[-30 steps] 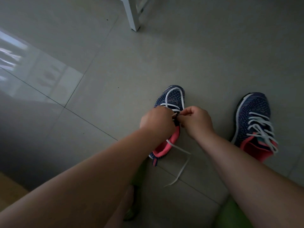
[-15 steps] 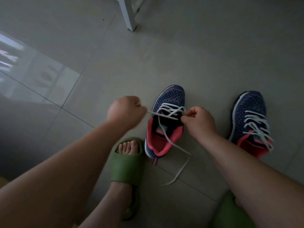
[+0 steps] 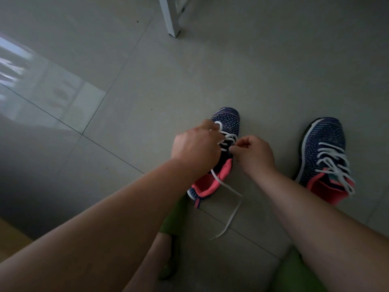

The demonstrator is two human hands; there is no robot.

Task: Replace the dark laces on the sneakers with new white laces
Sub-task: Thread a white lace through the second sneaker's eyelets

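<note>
Grey floor tiles [image 3: 189, 81] fill the view, with a white furniture leg [image 3: 171, 20] far beyond the near sneaker [image 3: 226, 123]. Over that sneaker, the left hand [image 3: 195, 146] curls around a loop of white lace [image 3: 228, 137]; the right hand [image 3: 253, 153] pinches the lace beside the eyelets. 1 loose end [image 3: 229, 218] trails toward the viewer. The finished sneaker [image 3: 324, 157] sits well to the right. The lace looks soft and limp, best gripped near its tip. Bare floor surrounds the shoe.
</note>
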